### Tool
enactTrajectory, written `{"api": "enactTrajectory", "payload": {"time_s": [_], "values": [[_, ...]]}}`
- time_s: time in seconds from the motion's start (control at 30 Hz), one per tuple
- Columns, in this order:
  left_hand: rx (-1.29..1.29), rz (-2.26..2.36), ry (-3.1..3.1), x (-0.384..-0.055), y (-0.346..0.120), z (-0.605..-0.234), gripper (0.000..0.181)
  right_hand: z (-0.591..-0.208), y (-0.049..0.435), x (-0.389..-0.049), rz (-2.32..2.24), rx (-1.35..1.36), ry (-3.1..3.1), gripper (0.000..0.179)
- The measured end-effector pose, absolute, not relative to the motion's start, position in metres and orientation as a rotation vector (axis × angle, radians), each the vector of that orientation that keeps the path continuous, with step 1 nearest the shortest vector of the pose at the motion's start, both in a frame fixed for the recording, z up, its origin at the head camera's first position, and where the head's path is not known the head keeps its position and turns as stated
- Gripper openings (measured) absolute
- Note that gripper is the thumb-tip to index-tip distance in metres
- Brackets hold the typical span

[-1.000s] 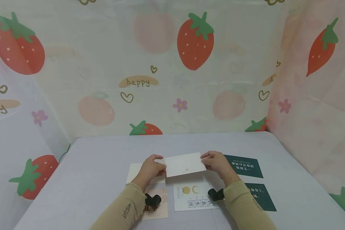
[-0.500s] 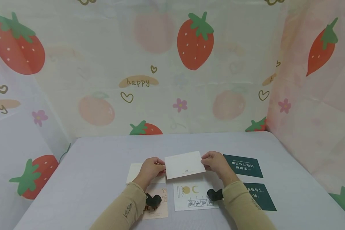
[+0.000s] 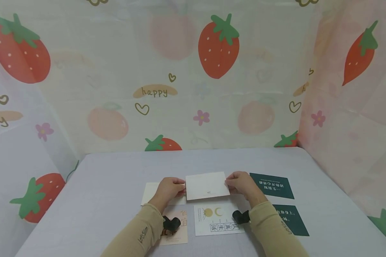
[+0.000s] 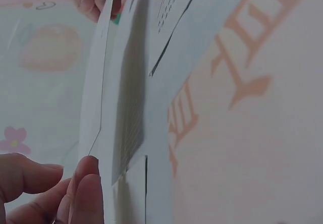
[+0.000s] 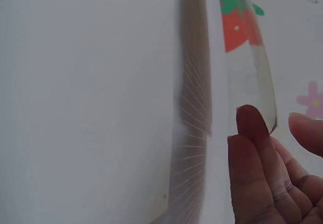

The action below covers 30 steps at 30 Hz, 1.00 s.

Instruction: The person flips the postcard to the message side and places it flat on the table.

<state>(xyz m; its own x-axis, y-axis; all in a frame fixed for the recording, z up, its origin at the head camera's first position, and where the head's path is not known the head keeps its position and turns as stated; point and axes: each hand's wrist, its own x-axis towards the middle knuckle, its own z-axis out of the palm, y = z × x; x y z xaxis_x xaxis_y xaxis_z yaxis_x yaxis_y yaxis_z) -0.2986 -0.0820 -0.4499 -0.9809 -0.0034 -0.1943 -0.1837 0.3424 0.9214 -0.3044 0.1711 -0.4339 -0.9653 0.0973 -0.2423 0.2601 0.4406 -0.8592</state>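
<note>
A blank white rectangular card [image 3: 207, 185], stiff like paper, with a tiny printed mark near its near edge, is raised between a person's two hands. The left hand [image 3: 167, 189] holds its left short edge and the right hand [image 3: 242, 185] its right one. Compared with a second ago, both hands sit slightly lower and the card hangs more level, its near edge closer to the person. It remains off the worktop [image 3: 99, 200], with a shadow beneath it, so it seems not yet set down.

The left fingers [image 4: 87, 196] are bunched together at one corner; the right fingers [image 5: 247, 168] are similarly close, with the card between them and the thumb. How firmly either thumb presses, I cannot tell.

No container shows; the other cards lie directly on the cloth. Just below the left fingers is a plain cream card [image 3: 148, 191], and nearer the person a peach card with orange characters [image 3: 183, 228]. Between the forearms lies a white card with a gold sun and moon [image 3: 217, 218]. Right of the right fingers are two dark green lettered cards, one farther [image 3: 275, 186], one nearer [image 3: 296, 223].
</note>
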Motion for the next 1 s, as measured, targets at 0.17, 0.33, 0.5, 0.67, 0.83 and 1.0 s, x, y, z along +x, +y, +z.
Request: {"api": "enactTrajectory", "payload": {"time_s": [0.17,0.33,0.5,0.67,0.83,1.0], "values": [[-0.174,1.696,2.422,-0.2986,-0.0818,-0.4504,0.017,-0.4353,0.1729,-0.3038,-1.501,0.324,2.521,0.014],[-0.177,1.664,2.414,-0.2986,-0.0822,-0.4510,0.015,-0.4388,0.1755,-0.3045,-1.454,0.335,2.523,0.016],[-0.176,1.642,2.416,-0.2988,-0.0819,-0.4530,0.015,-0.4410,0.1765,-0.3054,-1.454,0.344,2.503,0.017],[-0.168,1.639,2.416,-0.2994,-0.0812,-0.4554,0.016,-0.4408,0.1771,-0.3051,-1.450,0.329,2.489,0.019],[-0.161,1.635,2.419,-0.2990,-0.0818,-0.4557,0.017,-0.4402,0.1769,-0.3047,-1.464,0.314,2.469,0.023],[-0.165,1.635,2.413,-0.2987,-0.0822,-0.4552,0.017,-0.4411,0.1770,-0.3052,-1.456,0.331,2.466,0.024]]}}
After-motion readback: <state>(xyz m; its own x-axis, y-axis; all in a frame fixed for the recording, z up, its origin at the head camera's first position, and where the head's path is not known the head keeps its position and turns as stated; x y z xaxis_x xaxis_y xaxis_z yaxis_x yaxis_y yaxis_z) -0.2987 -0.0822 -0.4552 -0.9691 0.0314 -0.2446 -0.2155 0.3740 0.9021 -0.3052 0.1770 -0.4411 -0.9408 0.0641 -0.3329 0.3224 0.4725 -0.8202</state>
